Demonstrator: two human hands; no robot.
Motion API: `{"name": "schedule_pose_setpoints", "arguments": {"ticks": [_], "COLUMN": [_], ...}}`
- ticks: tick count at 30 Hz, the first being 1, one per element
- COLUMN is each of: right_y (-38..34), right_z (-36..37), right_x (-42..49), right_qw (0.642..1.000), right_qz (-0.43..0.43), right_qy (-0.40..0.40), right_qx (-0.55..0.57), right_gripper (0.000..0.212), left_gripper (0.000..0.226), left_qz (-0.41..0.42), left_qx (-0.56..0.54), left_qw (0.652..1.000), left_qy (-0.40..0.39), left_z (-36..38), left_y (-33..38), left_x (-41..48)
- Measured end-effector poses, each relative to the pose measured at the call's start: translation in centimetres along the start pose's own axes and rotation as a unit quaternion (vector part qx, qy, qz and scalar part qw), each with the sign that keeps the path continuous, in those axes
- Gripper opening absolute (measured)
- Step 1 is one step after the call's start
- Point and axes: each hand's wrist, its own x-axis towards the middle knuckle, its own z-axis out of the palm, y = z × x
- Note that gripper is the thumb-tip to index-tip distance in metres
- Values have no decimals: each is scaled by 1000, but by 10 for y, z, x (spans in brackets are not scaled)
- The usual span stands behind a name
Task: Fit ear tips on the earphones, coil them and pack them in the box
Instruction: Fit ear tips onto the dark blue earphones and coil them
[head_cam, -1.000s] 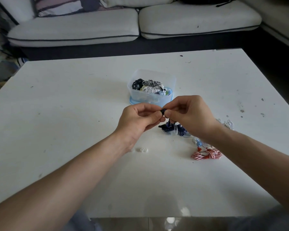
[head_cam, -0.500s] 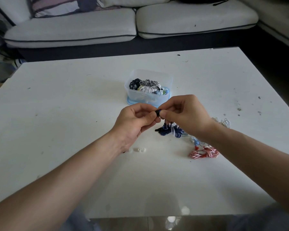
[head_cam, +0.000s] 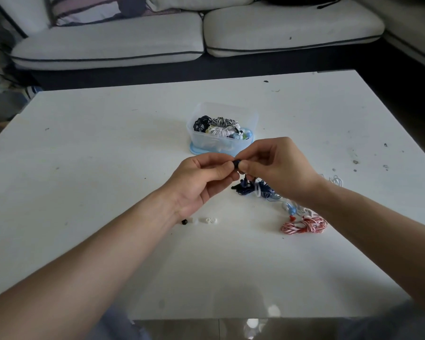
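earphones (head_cam: 247, 190), the dark blue pair, lay tangled on the table (head_cam: 108, 168) just under the hands, one end lifted between them. the left hand (head_cam: 201, 182) pinched a small black ear tip (head_cam: 236, 164), and the right hand (head_cam: 277, 168) seemingly pinched that lifted end, fingertips meeting in front of the box (head_cam: 252, 119). pushed on crooked, the ear tip could pop off and roll away. the hanging cord might also drag the tangle into the red pair (head_cam: 304, 225) nearby. fingers hid whether the ear tip was seated. the spare tips (head_cam: 207, 220) by the left wrist were too small to count.
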Motion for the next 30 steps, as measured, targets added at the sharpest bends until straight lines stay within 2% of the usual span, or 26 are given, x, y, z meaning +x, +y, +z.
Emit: {"name": "schedule_pose_setpoints", "arguments": {"ticks": [6,19,24,30], "right_y": [0,1,0,3], "right_z": [2,-1,-2,2], "right_x": [2,3,2,0], "right_qw": [992,989,992,995], "right_qz": [46,57,44,40], "right_qy": [-5,-5,-5,24], "right_qx": [116,138,116,90], "right_gripper": [13,10,9,7], "left_gripper": [12,11,11,8], "left_qz": [63,74,64,92], "left_qx": [62,69,47,68], "left_qw": [996,995,997,993], "left_qy": [14,16,15,34], "left_z": [3,3,2,4], "left_y": [2,1,-2,-8], "left_x": [4,5,4,3]}}
